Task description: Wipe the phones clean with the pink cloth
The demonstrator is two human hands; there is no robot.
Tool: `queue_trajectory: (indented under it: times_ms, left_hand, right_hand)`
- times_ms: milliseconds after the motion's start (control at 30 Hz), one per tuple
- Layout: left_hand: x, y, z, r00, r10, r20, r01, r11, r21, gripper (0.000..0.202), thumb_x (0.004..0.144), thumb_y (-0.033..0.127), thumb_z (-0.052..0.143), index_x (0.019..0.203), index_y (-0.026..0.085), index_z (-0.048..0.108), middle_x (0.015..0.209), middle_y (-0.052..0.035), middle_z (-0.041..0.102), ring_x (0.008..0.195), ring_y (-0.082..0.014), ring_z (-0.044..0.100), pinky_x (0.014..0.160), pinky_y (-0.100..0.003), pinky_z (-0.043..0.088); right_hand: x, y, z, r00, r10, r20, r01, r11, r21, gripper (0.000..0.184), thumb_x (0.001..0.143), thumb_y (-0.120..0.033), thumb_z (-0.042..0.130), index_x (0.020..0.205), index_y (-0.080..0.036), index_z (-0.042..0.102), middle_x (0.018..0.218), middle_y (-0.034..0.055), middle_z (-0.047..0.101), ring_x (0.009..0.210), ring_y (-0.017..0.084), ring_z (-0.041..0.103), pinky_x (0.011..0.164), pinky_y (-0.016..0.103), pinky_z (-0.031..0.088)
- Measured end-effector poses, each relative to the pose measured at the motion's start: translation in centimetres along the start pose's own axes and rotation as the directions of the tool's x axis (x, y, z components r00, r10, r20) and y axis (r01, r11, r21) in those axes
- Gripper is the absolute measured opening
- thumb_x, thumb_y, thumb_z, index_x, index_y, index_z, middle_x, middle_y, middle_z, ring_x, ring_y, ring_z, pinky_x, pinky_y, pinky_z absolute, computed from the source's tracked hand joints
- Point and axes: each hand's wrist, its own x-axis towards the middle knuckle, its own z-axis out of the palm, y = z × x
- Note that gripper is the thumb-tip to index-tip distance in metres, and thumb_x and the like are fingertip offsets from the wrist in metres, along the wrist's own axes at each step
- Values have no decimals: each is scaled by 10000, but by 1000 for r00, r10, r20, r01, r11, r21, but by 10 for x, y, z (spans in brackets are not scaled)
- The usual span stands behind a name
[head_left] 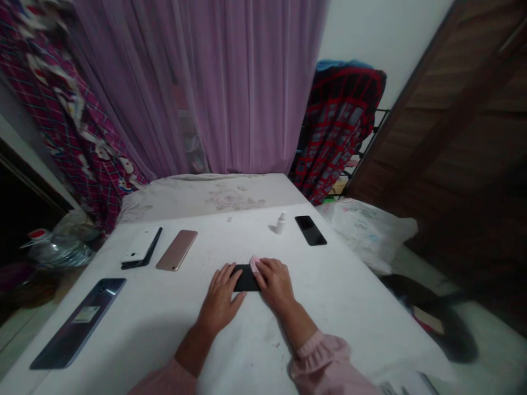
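A black phone (247, 281) lies flat and crosswise on the white-covered table. Its left end is gripped by my left hand (221, 300), with the fingers over the far edge and the thumb along the near edge. My right hand (276, 281) pinches a small pink cloth (254, 264) against the phone's right end; the palm hides part of both. Beyond my right hand stands a small white spray bottle (280, 223), upright. Farther right rests another black phone (310, 230), and to the left of my hands is a rose-gold phone (177, 250), back up.
At the left, a white phone (140, 244) sits on a dark one (155, 248). A large bluish-dark phone (80, 323) lies near the left edge. Purple curtains (242, 88) hang behind the table (329, 307). A plastic bag (366, 227) is at the right, a water bottle (57, 247) at the left.
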Motion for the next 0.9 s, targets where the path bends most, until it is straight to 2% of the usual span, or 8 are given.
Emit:
queue_trajectory:
  times_ms: [67,167,267,333,433,533,700,900]
  left_hand:
    - [1,0,-1,1000,-5,-5,5,1000,-6,455,888,304,549,1332,215,504,1440,-116,495,1355,-294,419,1117,-538,330]
    - [3,1,-2,999,-18,-34,18,1000,-15,445,864,304,575,1301,232,534,1402,-104,528,1316,-295,458,1097,-528,362]
    - [3,3,-2,997,-16,-77,16,1000,-3,445,841,311,599,1274,214,560,1361,-121,555,1271,-312,494,1072,-532,392]
    - [3,6,-4,994,19,-110,-18,1000,14,443,847,321,593,1271,196,560,1352,-132,560,1265,-316,498,1084,-545,376]
    - [0,11,-9,983,116,-139,-110,993,49,436,873,303,560,1296,200,541,1363,-123,557,1289,-300,484,1116,-546,341]
    - [1,17,-14,970,210,-121,-200,976,84,457,893,256,531,1345,198,502,1380,-115,553,1327,-282,454,1135,-527,322]
    - [19,40,-6,963,267,-23,-266,963,46,513,914,280,545,1406,182,441,1445,-116,499,1379,-274,394,1139,-514,317]
    - [35,60,22,989,148,16,-148,989,-27,381,932,229,532,1308,171,544,1389,-124,559,1325,-253,475,1102,-490,376]
  right_hand:
    - [-9,0,-2,999,-5,-52,7,999,35,155,883,-246,584,862,-242,738,988,50,709,931,215,594,814,370,416]
    - [-19,6,-8,986,12,-169,5,995,98,269,905,-262,530,720,-226,722,952,54,714,910,201,608,816,361,421]
    - [-24,16,-11,953,118,-279,-63,978,199,347,919,-298,479,668,-212,702,880,64,715,856,189,632,799,336,460]
    - [-26,23,-10,931,220,-290,-136,949,285,371,917,-332,459,652,-208,688,813,62,713,809,187,645,776,321,489]
    - [-27,31,-3,899,348,-267,-252,907,336,326,882,-351,444,772,-196,709,828,73,723,799,203,663,751,326,525]
    - [-27,34,5,901,369,-229,-306,914,268,358,799,-263,443,1028,-173,703,968,98,732,883,232,673,812,379,539]
    - [-27,43,3,975,220,-39,-204,946,253,559,678,-166,470,1213,-174,633,1204,108,674,1105,254,623,974,448,489]
    - [-33,66,-18,989,51,137,-90,950,299,625,691,-165,518,1314,-166,565,1345,140,582,1233,266,554,1044,457,442]
